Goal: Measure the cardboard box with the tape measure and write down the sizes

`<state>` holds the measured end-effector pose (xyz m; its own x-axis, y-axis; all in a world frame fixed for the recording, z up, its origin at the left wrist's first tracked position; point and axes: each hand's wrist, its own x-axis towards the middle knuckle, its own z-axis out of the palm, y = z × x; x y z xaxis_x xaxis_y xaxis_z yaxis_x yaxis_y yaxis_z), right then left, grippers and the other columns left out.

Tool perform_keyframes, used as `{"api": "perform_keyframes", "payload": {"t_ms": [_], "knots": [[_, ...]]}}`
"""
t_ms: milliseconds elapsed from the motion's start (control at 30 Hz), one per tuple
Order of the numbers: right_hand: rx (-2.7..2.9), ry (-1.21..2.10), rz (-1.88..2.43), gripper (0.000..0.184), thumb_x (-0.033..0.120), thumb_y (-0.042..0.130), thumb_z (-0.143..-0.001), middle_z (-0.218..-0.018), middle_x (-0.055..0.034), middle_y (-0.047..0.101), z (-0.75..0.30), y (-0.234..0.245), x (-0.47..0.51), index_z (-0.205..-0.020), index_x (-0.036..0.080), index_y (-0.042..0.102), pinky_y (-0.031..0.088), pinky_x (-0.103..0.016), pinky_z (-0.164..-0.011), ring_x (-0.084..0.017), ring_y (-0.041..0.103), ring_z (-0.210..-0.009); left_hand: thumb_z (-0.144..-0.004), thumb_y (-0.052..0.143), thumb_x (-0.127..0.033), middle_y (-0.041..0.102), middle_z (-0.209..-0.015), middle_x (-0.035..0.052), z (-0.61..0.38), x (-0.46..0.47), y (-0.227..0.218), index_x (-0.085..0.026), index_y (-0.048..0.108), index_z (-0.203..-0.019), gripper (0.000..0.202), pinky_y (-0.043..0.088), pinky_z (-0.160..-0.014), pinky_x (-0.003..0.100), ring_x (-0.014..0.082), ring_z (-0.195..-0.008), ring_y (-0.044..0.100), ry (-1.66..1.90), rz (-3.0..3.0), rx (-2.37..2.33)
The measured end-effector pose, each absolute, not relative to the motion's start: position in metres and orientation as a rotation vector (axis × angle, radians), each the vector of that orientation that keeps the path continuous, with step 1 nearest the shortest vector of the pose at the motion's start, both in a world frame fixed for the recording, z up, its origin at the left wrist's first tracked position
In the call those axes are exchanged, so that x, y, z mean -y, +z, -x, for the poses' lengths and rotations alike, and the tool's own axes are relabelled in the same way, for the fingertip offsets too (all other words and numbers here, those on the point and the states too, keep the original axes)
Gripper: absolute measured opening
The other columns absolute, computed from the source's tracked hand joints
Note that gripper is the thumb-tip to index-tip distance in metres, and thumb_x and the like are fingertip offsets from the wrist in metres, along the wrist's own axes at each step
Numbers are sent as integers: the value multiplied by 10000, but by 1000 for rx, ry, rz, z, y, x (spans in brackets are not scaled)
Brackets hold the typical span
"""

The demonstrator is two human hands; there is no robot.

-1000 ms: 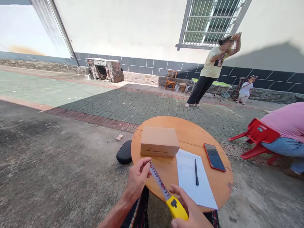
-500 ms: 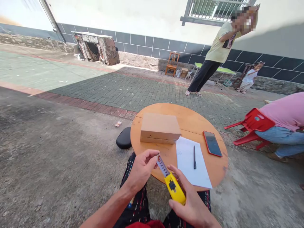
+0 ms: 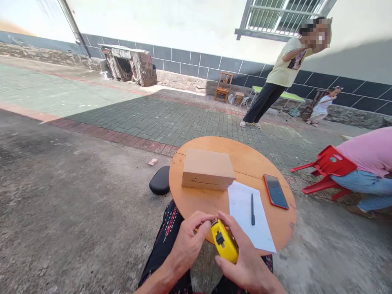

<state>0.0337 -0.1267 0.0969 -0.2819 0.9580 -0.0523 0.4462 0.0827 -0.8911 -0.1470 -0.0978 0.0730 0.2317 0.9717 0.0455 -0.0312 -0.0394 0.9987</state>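
My right hand (image 3: 245, 261) grips a yellow tape measure (image 3: 224, 246) just below the near edge of a round wooden table (image 3: 214, 202). My left hand (image 3: 190, 241) is closed with its fingertips pinched on the tape's end, right at the case mouth; no blade shows between them. On the table lie a closed cardboard box (image 3: 207, 168), a white sheet of paper (image 3: 249, 214) with a black pen (image 3: 252, 209) on it, and a red-cased phone (image 3: 276, 191). My patterned dark trousers show under my wrists.
A black stool seat (image 3: 159, 180) pokes out left of the table. A person in pink sits on a red plastic chair (image 3: 326, 169) at right. Another person (image 3: 280, 71) stands on the brick paving; a child (image 3: 321, 107) sits by the wall. A wooden chair (image 3: 222, 86) stands beyond.
The tape blade, pulled out about a hand's length a second ago, has run back into the case. My left hand followed the blade's end to the case. The view tilted slightly.
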Motion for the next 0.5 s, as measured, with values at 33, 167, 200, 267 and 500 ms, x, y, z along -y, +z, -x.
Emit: {"api": "perform_keyframes", "payload": {"t_ms": [33, 167, 200, 267, 500], "knots": [[1817, 1119, 1390, 840, 112, 666, -656, -1480, -78, 440, -34, 102, 122, -1440, 271, 411, 270, -452, -1167, -309, 396, -1368, -920, 507, -342, 693, -1004, 61, 150, 96, 71, -213, 717, -1023, 267, 480, -840, 283, 195, -942, 624, 1093, -1322, -1007], [1929, 951, 1355, 795, 154, 675, -677, -1436, -75, 500, -37, 129, 83, -1426, 279, 439, 323, -443, -1133, -310, 448, -1328, -884, 536, -351, 690, -948, 64, 162, 94, 55, -196, 715, -974, 253, 480, -820, 282, 199, -899, 622, 1111, -1272, -1104], [1967, 895, 1340, 784, 170, 679, -682, -1419, -76, 519, -37, 136, 68, -1423, 276, 443, 343, -439, -1117, -309, 470, -1306, -875, 542, -351, 692, -940, 64, 165, 94, 51, -196, 717, -954, 247, 483, -813, 281, 200, -892, 624, 1106, -1251, -1126], [2067, 764, 1322, 767, 196, 673, -696, -1375, -80, 558, -33, 147, 31, -1423, 262, 438, 389, -430, -1071, -296, 530, -1238, -862, 549, -351, 697, -925, 61, 170, 95, 42, -198, 719, -912, 234, 488, -797, 277, 203, -882, 629, 1097, -1221, -1158], [2448, 438, 1316, 681, 261, 658, -720, -1344, -158, 567, -2, 153, -86, -1373, 149, 496, 378, -471, -1064, -305, 521, -1241, -869, 547, -388, 701, -905, 57, 195, 92, 13, -219, 718, -889, 242, 511, -796, 279, 208, -874, 646, 1157, -1226, -1230]]}}
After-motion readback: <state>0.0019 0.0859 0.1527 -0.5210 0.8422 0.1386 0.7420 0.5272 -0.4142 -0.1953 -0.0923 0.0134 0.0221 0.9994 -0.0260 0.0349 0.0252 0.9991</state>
